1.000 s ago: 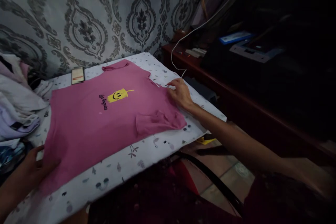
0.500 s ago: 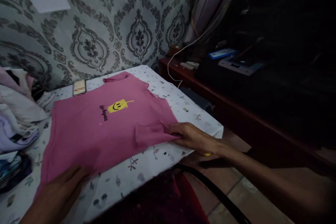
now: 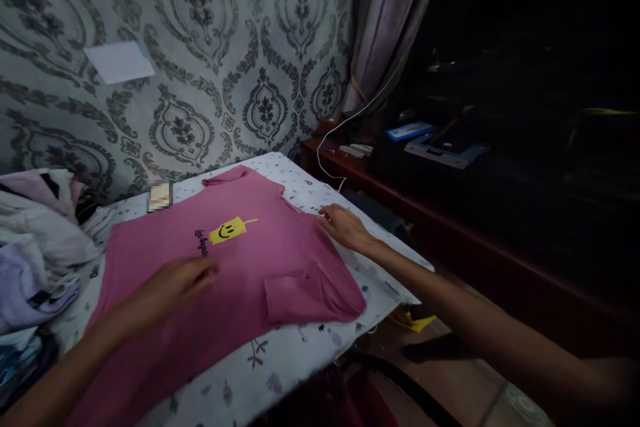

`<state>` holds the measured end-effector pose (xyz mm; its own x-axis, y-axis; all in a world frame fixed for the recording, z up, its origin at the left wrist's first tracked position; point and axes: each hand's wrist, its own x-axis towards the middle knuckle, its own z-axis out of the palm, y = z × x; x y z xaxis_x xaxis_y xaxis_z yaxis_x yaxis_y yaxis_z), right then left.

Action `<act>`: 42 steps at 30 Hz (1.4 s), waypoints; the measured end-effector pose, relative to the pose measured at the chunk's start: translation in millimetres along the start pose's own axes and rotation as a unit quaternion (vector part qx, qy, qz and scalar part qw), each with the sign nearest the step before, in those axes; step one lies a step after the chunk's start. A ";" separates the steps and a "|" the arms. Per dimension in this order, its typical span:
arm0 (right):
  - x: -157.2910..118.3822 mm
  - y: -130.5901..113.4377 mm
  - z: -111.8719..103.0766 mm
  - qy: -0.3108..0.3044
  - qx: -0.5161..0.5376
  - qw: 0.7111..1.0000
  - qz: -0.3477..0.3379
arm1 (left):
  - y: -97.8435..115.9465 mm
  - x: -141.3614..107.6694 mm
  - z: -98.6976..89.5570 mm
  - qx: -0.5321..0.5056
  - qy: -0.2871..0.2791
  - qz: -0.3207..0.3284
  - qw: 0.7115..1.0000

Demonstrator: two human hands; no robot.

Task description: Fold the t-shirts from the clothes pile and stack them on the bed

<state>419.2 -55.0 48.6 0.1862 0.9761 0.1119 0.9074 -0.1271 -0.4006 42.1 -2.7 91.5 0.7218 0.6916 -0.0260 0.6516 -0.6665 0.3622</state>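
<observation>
A pink T-shirt (image 3: 240, 280) lies spread out, with a yellow smiling cup and dark lettering printed on it. Its nearer sleeve is folded inward over the front, and the shoulder beside it bulges toward the table edge. My right hand (image 3: 344, 225) is at the shirt's right edge near the neckline, fingers bent and slightly apart; nothing shows between them. Over the middle of the shirt, just below the print, hovers my left hand (image 3: 183, 280). Motion blurs its fingers, and whether they touch the cloth is unclear.
The shirt lies on a table with a white patterned cover (image 3: 400, 280). A clothes pile (image 3: 45, 233) sits at the left, and a small blurred-out card (image 3: 160, 196) stands behind the shirt. A dark red wooden surface (image 3: 345, 160) with a white cable (image 3: 360, 110) is at the right.
My right hand has let go of the folded sleeve and moved up to the neckline side. My left hand has risen from the lower hem toward the print. The view has tilted upward.
</observation>
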 end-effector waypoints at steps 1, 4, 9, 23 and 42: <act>12.1 -0.1 5.7 0.005 -0.022 0.999 0.032 | 2.7 36.8 -4.2 -0.004 -0.011 0.033 0.999; 32.2 -2.6 16.1 -0.012 -0.035 0.997 0.061 | 4.7 152.0 -3.5 0.013 0.030 0.078 0.996; 34.4 0.6 24.3 -0.001 0.012 0.999 0.048 | 3.8 298.4 27.3 0.031 0.048 0.068 0.996; 28.9 24.1 32.3 0.029 0.109 0.993 0.031 | -22.8 355.4 67.0 -0.023 0.068 0.055 0.996; 188.7 20.4 65.0 0.013 0.059 0.998 -0.033 | -17.6 334.1 98.3 -0.070 0.178 0.034 0.981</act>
<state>448.3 138.0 2.5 0.1389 0.9766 0.1641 0.8679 -0.0402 -0.4951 294.8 212.7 -15.1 0.6183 0.7175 0.3208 0.5494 -0.6865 0.4764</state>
